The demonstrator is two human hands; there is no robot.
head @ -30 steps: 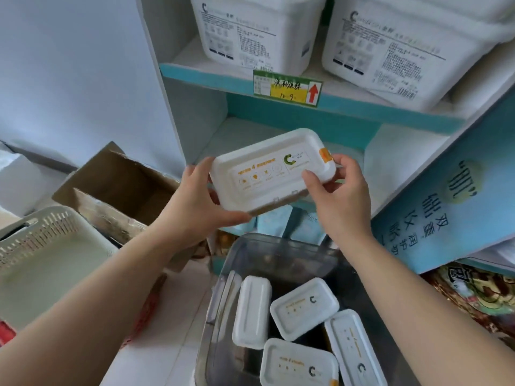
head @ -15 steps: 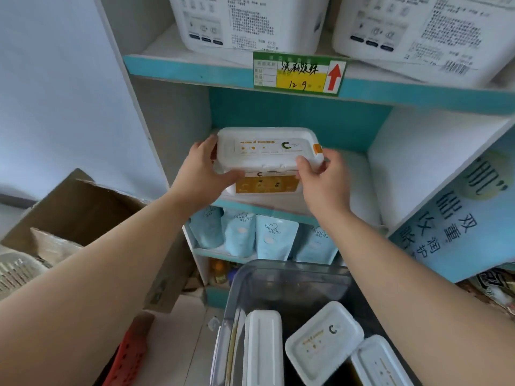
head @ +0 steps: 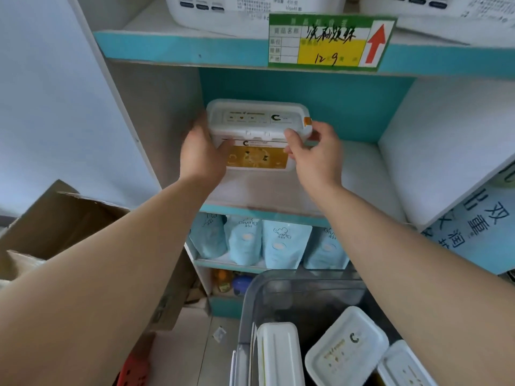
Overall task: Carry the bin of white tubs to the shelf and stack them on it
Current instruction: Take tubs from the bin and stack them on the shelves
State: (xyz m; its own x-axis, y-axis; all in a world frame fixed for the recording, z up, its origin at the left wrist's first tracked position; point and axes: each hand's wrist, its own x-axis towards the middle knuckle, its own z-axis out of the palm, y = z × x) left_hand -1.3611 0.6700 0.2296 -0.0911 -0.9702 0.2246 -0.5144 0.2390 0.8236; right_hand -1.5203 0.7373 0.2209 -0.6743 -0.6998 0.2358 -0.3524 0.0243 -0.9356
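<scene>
1. Pale floor in front of the shelf (head: 362, 185) carries the clear bin (head: 249, 316), with three white tubs (head: 345, 346) showing inside.
2. Left of the shelf sits an open cardboard box (head: 69, 218); under the shelf, blue pouches (head: 284, 243) stand in a row.
3. Toward the shelf's back left, the left hand (head: 200, 154) and right hand (head: 315, 154) each grip an end of the held tub (head: 256, 121), fingers curled round it.
4. Above the shelf hangs a price tag (head: 328, 43).
</scene>
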